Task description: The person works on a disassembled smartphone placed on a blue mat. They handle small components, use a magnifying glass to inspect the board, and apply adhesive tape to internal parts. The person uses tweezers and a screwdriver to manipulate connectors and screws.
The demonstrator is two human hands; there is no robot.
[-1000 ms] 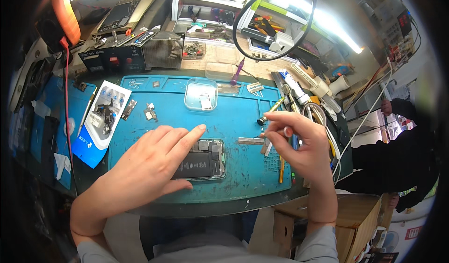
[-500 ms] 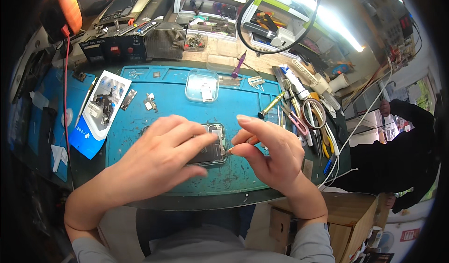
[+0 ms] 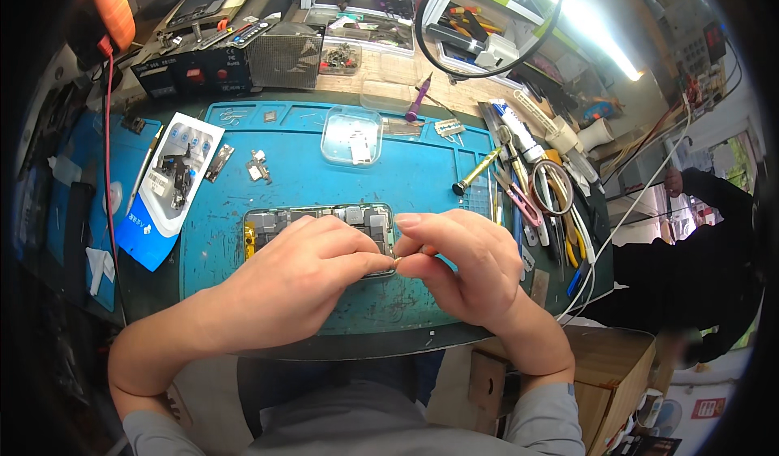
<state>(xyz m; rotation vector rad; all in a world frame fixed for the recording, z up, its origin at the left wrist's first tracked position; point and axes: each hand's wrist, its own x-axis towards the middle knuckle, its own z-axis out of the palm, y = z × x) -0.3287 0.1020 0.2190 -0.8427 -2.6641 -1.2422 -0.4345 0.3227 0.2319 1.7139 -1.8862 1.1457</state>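
An opened smartphone (image 3: 304,214) lies on the blue work mat (image 3: 235,294), its inner parts bare. My left hand (image 3: 296,273) reaches across its near side, fingers drawn together and the fingertips at its lower right corner; its thumb is mostly hidden. Close by, my right hand (image 3: 471,265) is closed in a pinch on a thin tool (image 3: 429,250) with an orange handle. The tool's tip points at the same corner of the phone. My fingers cover most of the handle, so its exact kind cannot be made out.
Beyond the phone sits a clear plastic box (image 3: 351,135) with small parts. A purple screwdriver (image 3: 419,99) lies behind it. Pliers, pink scissors (image 3: 519,198) and tape crowd the right side. A blue-and-white packet (image 3: 174,184) rests left. Far right, a person in black (image 3: 673,269) stands.
My left hand has come down and right, from spread fingers above the phone to its lower right corner. More of the phone's inside shows. The right hand keeps its pinch, barely moved.
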